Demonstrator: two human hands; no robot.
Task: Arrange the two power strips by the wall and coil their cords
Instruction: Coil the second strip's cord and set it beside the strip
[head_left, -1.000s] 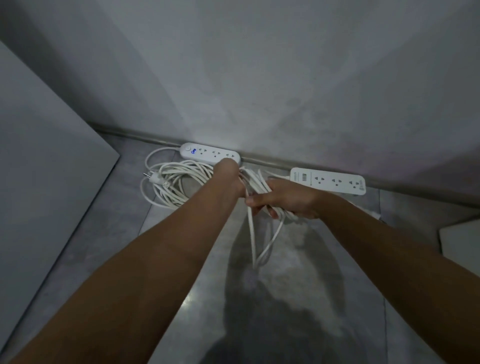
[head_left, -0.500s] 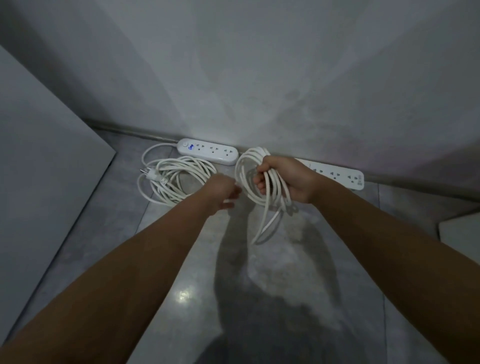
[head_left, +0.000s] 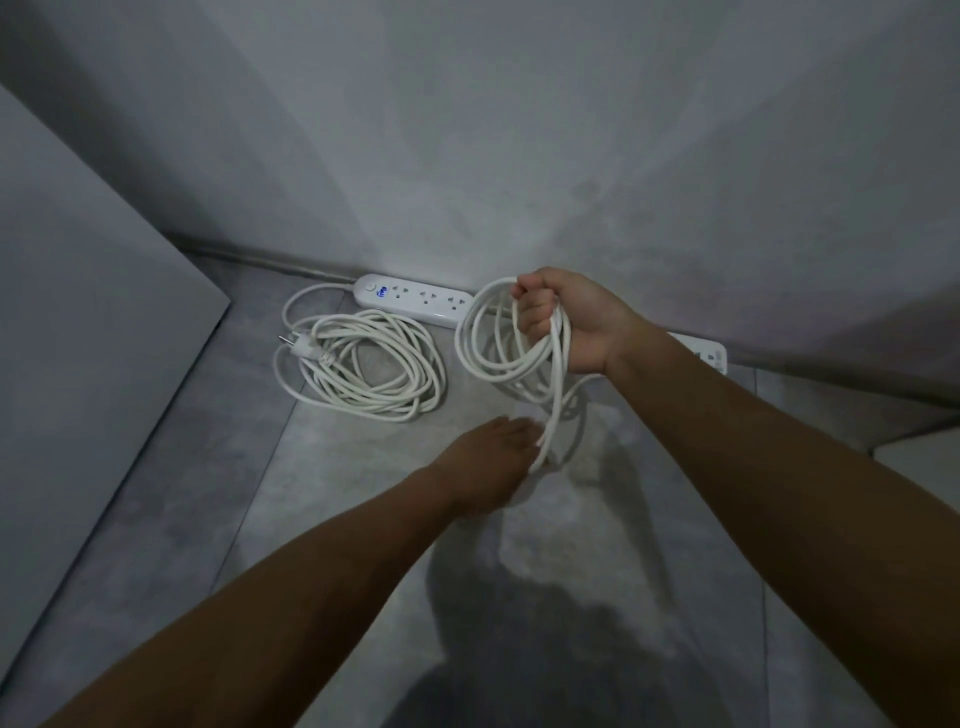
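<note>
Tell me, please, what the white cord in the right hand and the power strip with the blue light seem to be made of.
The white cord, gripped by the right hand: probably a rubbery plastic jacket, smooth and matte; it bends into soft loops without kinks. The power strip: likely hard moulded plastic, smooth, slightly glossy; it has rounded edges and catches the light.

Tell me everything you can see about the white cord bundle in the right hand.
The cord is white, round and smooth, plastic-looking. It is gathered into several loose, uneven loops, held up in the air. The right hand grips the top of the loops, fingers curled round them. One strand hangs down to the fingertips of the left hand; whether they pinch it is unclear. No plug shows on it.
</note>
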